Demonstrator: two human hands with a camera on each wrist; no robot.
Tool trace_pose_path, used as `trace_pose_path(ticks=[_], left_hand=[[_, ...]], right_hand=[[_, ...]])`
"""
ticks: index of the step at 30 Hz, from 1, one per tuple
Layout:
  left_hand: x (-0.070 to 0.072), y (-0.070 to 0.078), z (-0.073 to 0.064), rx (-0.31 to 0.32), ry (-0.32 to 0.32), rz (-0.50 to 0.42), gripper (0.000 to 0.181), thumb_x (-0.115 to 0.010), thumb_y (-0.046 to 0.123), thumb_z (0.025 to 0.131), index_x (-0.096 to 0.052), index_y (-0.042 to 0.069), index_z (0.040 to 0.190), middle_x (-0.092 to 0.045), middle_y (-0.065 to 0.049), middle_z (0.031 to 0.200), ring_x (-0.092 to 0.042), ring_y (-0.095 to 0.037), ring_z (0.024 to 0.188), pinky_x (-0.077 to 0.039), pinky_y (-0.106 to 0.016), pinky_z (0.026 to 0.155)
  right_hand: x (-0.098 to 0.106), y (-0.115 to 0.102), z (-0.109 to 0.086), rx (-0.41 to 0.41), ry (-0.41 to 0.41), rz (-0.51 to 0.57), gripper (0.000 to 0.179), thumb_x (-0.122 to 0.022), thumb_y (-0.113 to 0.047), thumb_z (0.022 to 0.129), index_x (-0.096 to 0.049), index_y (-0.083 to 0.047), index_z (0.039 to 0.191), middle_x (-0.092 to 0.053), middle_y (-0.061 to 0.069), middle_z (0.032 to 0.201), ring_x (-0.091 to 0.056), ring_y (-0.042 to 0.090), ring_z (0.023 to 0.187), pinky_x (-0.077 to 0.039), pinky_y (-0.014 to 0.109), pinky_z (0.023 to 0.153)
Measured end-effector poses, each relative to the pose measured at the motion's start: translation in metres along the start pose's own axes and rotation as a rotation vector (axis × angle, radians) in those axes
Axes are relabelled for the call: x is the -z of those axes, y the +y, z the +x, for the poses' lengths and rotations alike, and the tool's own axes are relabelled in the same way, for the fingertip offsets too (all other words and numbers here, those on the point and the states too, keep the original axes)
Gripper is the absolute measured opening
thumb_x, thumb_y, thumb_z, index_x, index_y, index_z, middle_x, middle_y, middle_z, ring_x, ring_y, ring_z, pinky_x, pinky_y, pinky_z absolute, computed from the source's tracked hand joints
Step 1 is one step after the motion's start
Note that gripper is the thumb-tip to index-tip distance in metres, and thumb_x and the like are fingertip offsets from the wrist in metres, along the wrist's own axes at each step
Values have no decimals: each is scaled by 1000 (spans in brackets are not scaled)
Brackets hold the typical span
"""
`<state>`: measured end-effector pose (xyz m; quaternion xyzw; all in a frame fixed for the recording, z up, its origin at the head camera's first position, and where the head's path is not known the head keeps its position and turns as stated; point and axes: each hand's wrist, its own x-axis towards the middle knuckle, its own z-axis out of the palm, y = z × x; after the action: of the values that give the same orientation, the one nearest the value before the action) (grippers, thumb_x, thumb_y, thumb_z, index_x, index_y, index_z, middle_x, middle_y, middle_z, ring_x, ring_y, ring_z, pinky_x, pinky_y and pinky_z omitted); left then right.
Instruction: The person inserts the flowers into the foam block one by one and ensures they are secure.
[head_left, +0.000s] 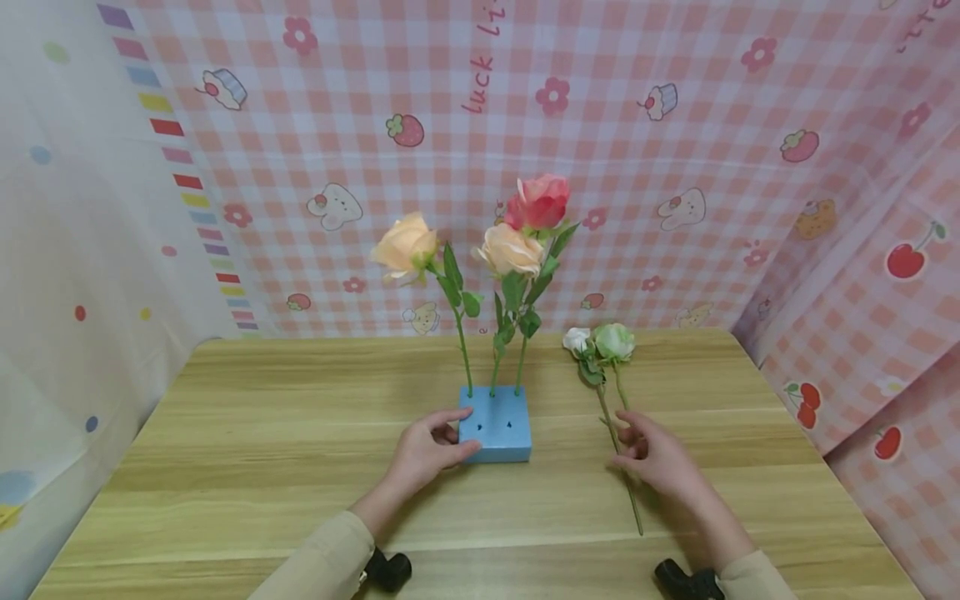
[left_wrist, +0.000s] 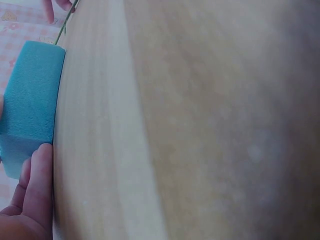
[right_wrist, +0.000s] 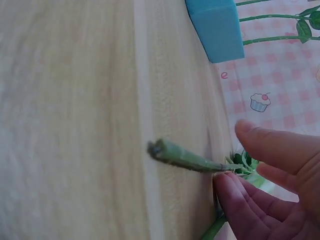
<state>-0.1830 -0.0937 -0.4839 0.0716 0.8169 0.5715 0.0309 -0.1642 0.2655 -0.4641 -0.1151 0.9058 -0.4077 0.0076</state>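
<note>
My left hand grips the left side of a light-blue block; the left wrist view shows fingers against the block's face. In its back row stand a peach rose, another peach rose and a pink-red rose. To the right, a white rose and a pale-green rose lie on the table. My right hand is at their stems, fingers parted and lightly bent. In the right wrist view a cut stem runs past the fingertips.
The wooden table meets a pink checked cloth at the back. Two dark holes show in the block's front row. White cloth hangs at the left. Black wrist mounts sit at both forearms.
</note>
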Motion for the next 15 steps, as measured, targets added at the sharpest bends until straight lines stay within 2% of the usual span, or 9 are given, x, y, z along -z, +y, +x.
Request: trace_pose_path(ticks=[5,9,15], left_hand=[[0,-1,0,-2,1,0,50,-87,24,77,-71,15,123,-64,-1,88,-60,-17,83,-53,-29,69],[0,-1,0,-3,-1,0,50,-87,24,77,-71,15,123,-64,-1,88,-59,-17,83,-53,-29,69],[0,0,0,-5,0,-4,50,-87,23,77,-71,15,123,-64,-2,88,-59,-17,83,-53,-29,68]], right_hand=[[-2,1,1,14,-13,-61,72,-84,-9,79,-48,12,137,-63,9,95,-58,15,76,-50,26,65],[-3,2,0,-10,-21,-76,73,-85,-9,78,-49,12,137,-61,6,91,-57,14,76,-50,26,67],[-4,3,0,-19,-31,-90,69,-82,-6,79,-49,12,137,-60,3,89,-54,15,74,-49,25,63]])
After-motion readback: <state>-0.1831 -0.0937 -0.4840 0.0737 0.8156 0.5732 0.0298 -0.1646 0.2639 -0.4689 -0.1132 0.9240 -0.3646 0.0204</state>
